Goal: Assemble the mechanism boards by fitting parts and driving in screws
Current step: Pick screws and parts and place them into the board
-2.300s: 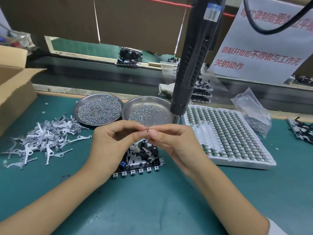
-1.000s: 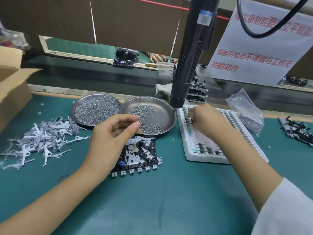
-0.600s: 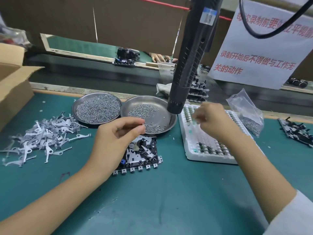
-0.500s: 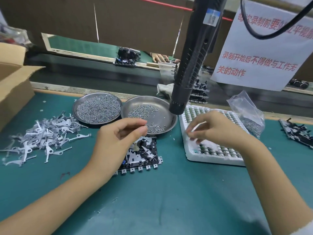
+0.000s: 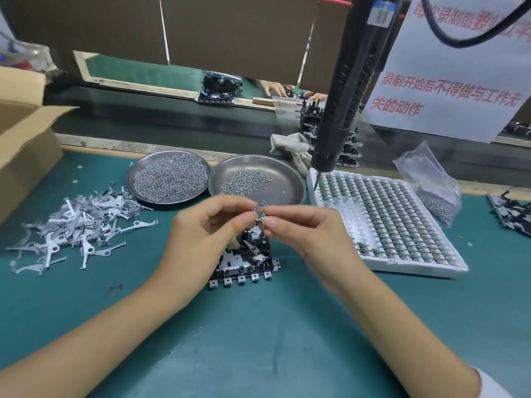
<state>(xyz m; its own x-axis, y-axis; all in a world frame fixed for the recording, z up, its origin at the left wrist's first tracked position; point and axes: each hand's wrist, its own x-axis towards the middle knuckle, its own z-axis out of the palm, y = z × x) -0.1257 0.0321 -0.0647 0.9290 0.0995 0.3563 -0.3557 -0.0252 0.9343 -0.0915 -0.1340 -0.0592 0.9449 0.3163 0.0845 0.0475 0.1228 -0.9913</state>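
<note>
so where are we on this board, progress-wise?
Done: mechanism board on the mat already carries several fitted metal parts. In hand: left hand and right hand pinch a small part together above it. Left: seating it and driving screws; the hanging screwdriver is untouched.

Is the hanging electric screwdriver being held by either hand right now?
No, the electric screwdriver hangs free above the white tray, while the left hand and right hand pinch a small part.
</note>
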